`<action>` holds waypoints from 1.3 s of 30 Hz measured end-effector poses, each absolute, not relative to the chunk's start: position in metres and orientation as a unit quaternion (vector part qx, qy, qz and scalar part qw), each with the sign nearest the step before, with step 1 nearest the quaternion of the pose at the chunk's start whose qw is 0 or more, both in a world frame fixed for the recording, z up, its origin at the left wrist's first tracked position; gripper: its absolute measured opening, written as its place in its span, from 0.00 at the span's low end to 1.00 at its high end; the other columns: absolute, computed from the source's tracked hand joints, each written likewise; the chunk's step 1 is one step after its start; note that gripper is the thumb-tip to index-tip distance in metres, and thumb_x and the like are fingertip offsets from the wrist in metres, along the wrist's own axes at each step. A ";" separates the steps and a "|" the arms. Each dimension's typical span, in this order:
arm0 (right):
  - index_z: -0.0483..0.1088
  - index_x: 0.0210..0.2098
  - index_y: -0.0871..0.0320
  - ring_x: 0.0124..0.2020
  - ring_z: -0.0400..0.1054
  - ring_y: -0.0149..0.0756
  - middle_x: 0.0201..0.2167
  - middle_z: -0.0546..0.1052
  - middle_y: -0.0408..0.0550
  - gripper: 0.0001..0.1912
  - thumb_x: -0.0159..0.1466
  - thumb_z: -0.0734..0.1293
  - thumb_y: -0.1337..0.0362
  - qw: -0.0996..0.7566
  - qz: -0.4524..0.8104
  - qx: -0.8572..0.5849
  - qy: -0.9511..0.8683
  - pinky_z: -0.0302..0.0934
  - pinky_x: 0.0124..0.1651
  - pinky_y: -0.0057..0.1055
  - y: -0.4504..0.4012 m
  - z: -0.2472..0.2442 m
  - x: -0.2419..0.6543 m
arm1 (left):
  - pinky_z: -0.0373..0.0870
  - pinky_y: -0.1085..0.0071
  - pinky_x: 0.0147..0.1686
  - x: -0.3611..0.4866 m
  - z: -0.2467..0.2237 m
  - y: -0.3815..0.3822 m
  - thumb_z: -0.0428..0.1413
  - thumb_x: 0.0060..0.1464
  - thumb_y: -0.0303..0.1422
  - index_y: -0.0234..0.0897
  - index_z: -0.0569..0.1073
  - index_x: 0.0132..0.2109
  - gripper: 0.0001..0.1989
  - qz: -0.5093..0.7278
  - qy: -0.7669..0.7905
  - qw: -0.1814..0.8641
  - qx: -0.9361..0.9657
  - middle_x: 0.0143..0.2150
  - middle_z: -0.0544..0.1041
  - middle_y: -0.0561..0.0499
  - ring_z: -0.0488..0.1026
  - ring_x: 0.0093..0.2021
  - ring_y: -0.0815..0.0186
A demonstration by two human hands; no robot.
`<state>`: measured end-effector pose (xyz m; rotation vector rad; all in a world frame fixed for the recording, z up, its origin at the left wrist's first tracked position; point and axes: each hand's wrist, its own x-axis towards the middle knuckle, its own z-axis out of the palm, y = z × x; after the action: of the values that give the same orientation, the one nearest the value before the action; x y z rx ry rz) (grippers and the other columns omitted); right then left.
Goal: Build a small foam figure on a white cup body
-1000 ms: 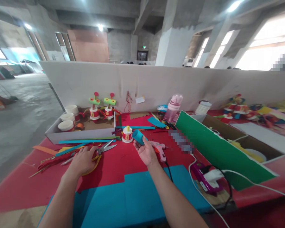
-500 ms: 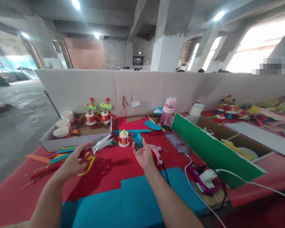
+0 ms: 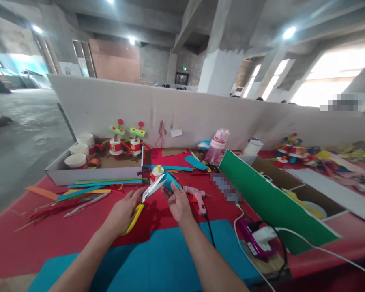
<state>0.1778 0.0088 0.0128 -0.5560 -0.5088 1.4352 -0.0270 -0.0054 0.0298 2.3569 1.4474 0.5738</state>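
Scissors (image 3: 144,197) in the left hand (image 3: 125,213) have swung up to the blue tube (image 3: 170,182) the right hand (image 3: 178,202) pinches.

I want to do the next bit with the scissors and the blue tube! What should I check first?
1. Scissors held in the left hand: ok.
2. Blue tube held in the right hand: ok.
3. Right fingers well away from the blades: not ok, they look close to the tips.
4. Room behind the blades: not ok, the little cup with the yellow top is right there.
5. Pink glue gun lying on the table, out of both hands: ok.
6. Glue gun cool: cannot tell, so better not touch its tip.
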 end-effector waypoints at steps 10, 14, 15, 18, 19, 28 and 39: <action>0.78 0.35 0.57 0.37 0.76 0.37 0.36 0.82 0.48 0.13 0.52 0.77 0.58 0.706 0.594 -0.268 -0.277 0.69 0.52 0.39 0.007 0.010 0.170 | 0.62 0.70 0.29 -0.024 0.021 -0.005 0.44 0.62 0.34 0.43 0.57 0.63 0.23 0.141 0.514 0.111 0.839 0.50 0.76 0.39 0.78 0.38 0.53; 0.79 0.35 0.56 0.36 0.77 0.39 0.35 0.82 0.47 0.14 0.51 0.77 0.56 0.710 0.581 -0.277 -0.286 0.69 0.52 0.41 0.007 0.009 0.169 | 0.60 0.71 0.29 -0.022 0.020 -0.007 0.44 0.63 0.36 0.45 0.55 0.63 0.22 0.157 0.506 0.117 0.840 0.48 0.76 0.42 0.78 0.38 0.53; 0.79 0.35 0.56 0.36 0.77 0.39 0.35 0.82 0.47 0.14 0.51 0.77 0.56 0.709 0.581 -0.279 -0.287 0.69 0.52 0.42 0.007 0.009 0.169 | 0.60 0.71 0.28 -0.022 0.020 -0.007 0.44 0.63 0.36 0.45 0.55 0.63 0.22 0.157 0.506 0.117 0.840 0.48 0.76 0.42 0.78 0.38 0.53; 0.79 0.35 0.56 0.36 0.77 0.37 0.35 0.82 0.46 0.14 0.51 0.77 0.57 0.712 0.579 -0.279 -0.283 0.69 0.52 0.40 0.007 0.009 0.168 | 0.60 0.70 0.29 -0.021 0.021 -0.008 0.43 0.63 0.37 0.44 0.55 0.62 0.21 0.149 0.507 0.116 0.841 0.47 0.76 0.42 0.78 0.39 0.52; 0.79 0.35 0.56 0.36 0.77 0.37 0.35 0.82 0.46 0.14 0.51 0.77 0.57 0.714 0.579 -0.279 -0.280 0.69 0.51 0.39 0.007 0.008 0.168 | 0.61 0.70 0.29 -0.021 0.022 -0.009 0.43 0.63 0.37 0.44 0.55 0.62 0.21 0.147 0.508 0.116 0.841 0.46 0.76 0.42 0.77 0.39 0.52; 0.79 0.36 0.54 0.40 0.77 0.37 0.36 0.82 0.45 0.14 0.50 0.77 0.57 0.712 0.575 -0.284 -0.287 0.68 0.53 0.38 0.008 0.003 0.167 | 0.62 0.69 0.30 -0.017 0.036 -0.017 0.42 0.63 0.34 0.40 0.57 0.60 0.20 0.129 0.510 0.131 0.840 0.43 0.77 0.41 0.77 0.40 0.51; 0.79 0.36 0.55 0.37 0.77 0.35 0.37 0.82 0.46 0.15 0.49 0.78 0.58 0.712 0.583 -0.288 -0.266 0.69 0.52 0.38 0.007 0.003 0.166 | 0.65 0.67 0.32 -0.015 0.044 -0.019 0.43 0.61 0.33 0.39 0.58 0.60 0.20 0.108 0.522 0.134 0.836 0.45 0.76 0.39 0.77 0.41 0.49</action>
<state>0.1662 0.0070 0.0034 -0.6383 -0.5906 1.2920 -0.0148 -0.0192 0.0440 2.4221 1.5118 0.3124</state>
